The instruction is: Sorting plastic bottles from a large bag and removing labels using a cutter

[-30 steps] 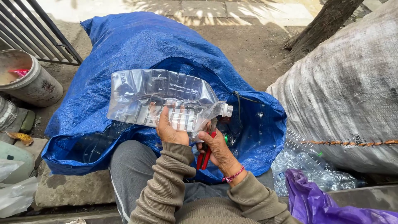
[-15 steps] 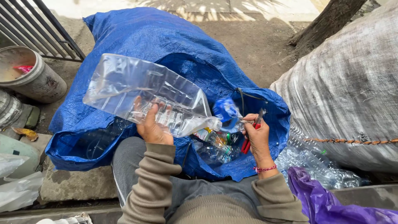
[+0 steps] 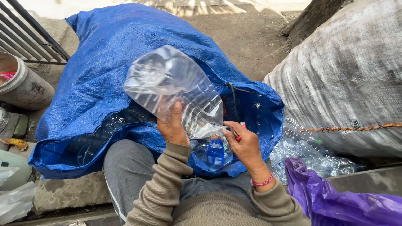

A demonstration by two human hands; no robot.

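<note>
From the head camera, the left hand grips a large crushed clear plastic bottle, tilted over the open blue woven sack. The right hand pinches its neck end, fingers closed around a small red-handled tool. A firm grip and working away from the fingers seems wise. Half a second ago the bottle lay flatter and further left.

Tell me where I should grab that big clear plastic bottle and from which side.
Grip the clear plastic bottle round its narrower lower body near the neck, coming from below, probably: its wide base tilts up and away, and the left hand already holds it there while the right hand works at the neck.
</note>
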